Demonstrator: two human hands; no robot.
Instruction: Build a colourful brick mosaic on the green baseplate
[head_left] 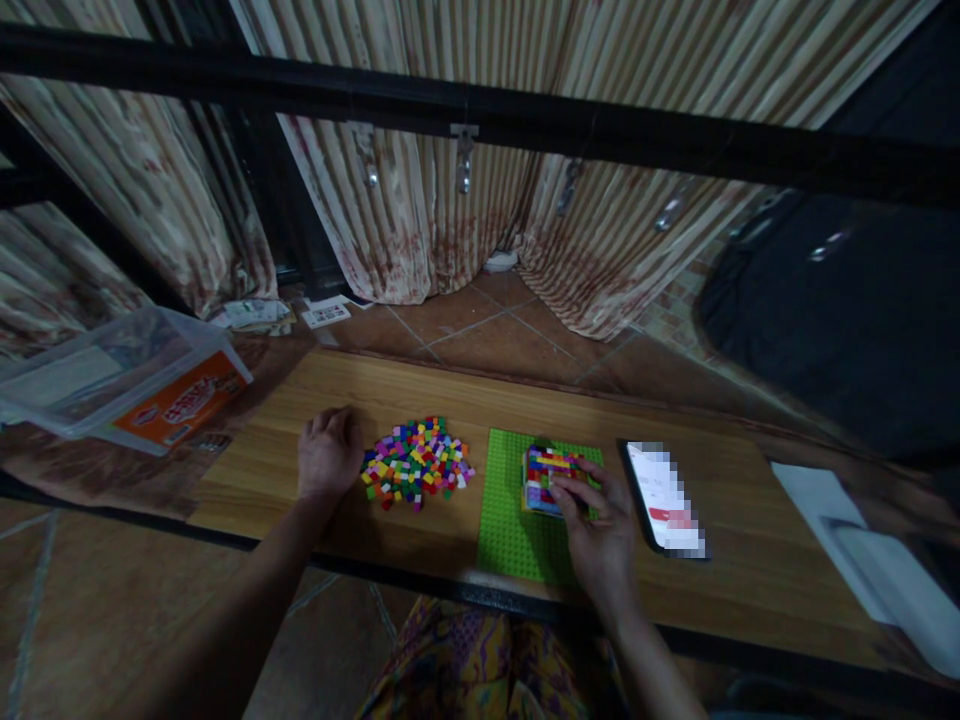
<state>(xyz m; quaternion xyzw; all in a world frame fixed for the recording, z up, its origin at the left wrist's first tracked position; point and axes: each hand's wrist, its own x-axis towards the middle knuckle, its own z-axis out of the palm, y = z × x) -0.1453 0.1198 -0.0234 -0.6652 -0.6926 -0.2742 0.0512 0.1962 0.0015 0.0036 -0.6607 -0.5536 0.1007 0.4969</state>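
Note:
My left hand [328, 452] rests on the wooden table, its fingers curled in. Anything inside them is hidden. Just right of it lies a loose pile of small multicoloured toy bricks [417, 462]. A green studded baseplate [501, 545] carries a block built of bricks in coloured rows [541, 490]. Over the right side of this block is my right hand [602, 515], thumb and fingers bent together at its top. Whether a small brick sits between the fingertips is too dim to make out.
A phone [664, 500] with a lit screen lies right of the baseplate. Farther right are pale flat items [862, 545]. A clear plastic bin [150, 350] with an orange label stands at the left. A dark horizontal bar [525, 100] crosses before striped curtains [450, 220].

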